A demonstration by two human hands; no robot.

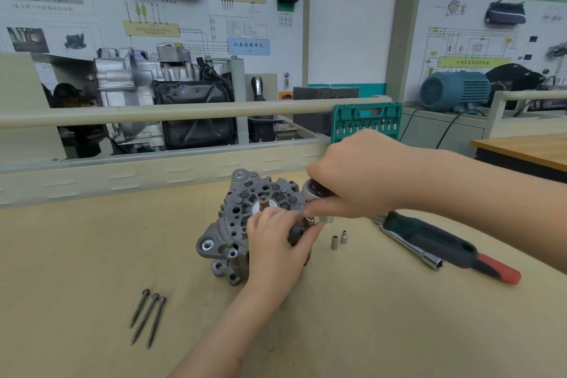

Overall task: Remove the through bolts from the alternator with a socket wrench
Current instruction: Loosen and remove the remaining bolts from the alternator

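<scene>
**Open room left, clutter right**

Bare tabletop (76, 255) lies left of the alternator (233, 224), apart from three loose bolts (147, 316) in front. Right of it, two small sockets (339, 239) and a handled tool (445, 248), possibly a ratchet, block passage.

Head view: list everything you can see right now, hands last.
Alternator: one, grey, mid-table.
Removed through bolts: three, dark, side by side at front left.
Small sockets: two, silver, upright right of the alternator.
Large socket: one, silver, under the right hand.
Ratchet handle: one, black and red, lying at right.
Socket case: one, green, open behind.
Table: one, tan.
Left hand: holds the alternator's right side.
Right hand: grips a silver tool head above it.
</scene>
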